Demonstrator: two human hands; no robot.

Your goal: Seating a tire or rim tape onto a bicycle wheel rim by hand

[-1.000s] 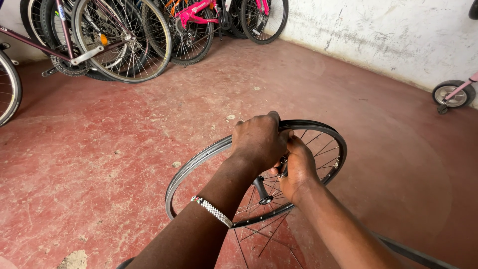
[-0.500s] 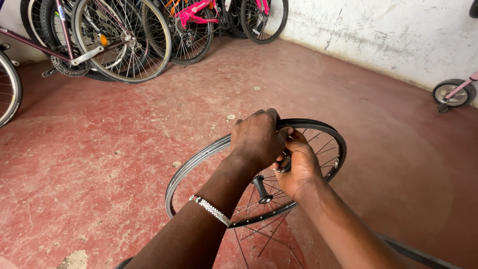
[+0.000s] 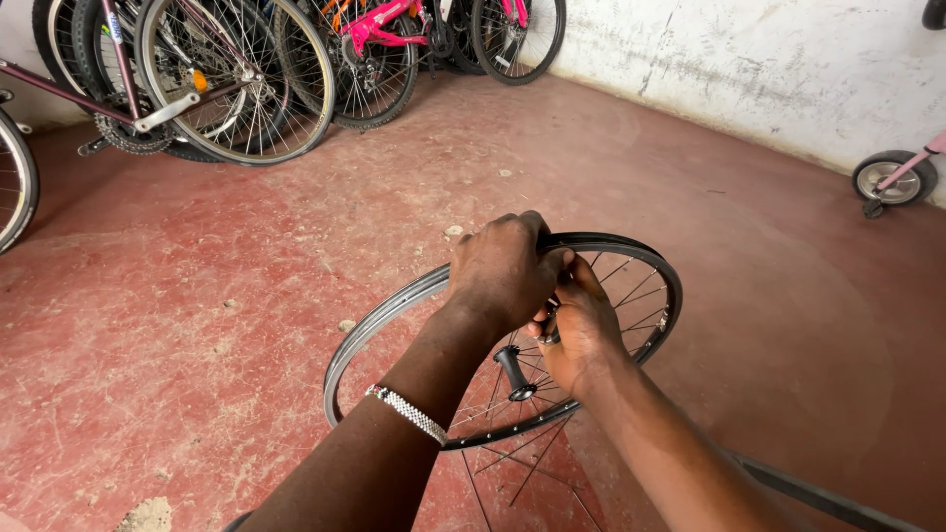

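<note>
Now: both hands on bicycle wheel (image 3: pixel 631 286), held tilted over red floor (image 3: pixel 197 296).
Left hand (image 3: pixel 503 271) clamps the rim's top; right hand (image 3: pixel 581 330) pinches spokes beside hub (image 3: pixel 512 369).

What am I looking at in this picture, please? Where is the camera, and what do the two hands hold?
The camera sits on a person's head and looks down, so both arms enter from the bottom. The left hand, with a beaded bracelet on its wrist, grips the top of a bare bicycle wheel rim. The right hand is in among the spokes near the black hub; what its fingers pinch is hidden. Below is a red floor. Parked bicycles stand at the back, by a white wall.
</note>
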